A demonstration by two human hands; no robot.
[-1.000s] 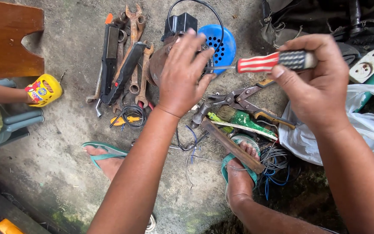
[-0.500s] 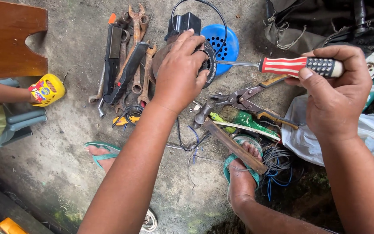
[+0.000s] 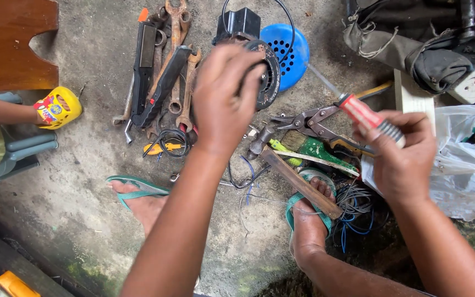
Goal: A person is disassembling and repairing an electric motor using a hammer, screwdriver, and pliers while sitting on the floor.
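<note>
– What's each hand doing?
– The left hand [image 3: 224, 93] is cupped, fingers curled over a round black motor part [image 3: 268, 74] on the concrete floor [image 3: 83, 159]. The right hand [image 3: 405, 154] grips a red-handled screwdriver [image 3: 361, 110], its shaft pointing at the blue fan cover [image 3: 290, 47].
– And around them?
– Rusty wrenches [image 3: 180, 82] lie to the left, tin snips [image 3: 311, 121] and a hammer [image 3: 298, 179] between the hands.

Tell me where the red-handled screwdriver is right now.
In the head view the screwdriver is right of centre, held in the right hand, its shaft angled up-left toward the blue fan cover, just above the tin snips.
</note>
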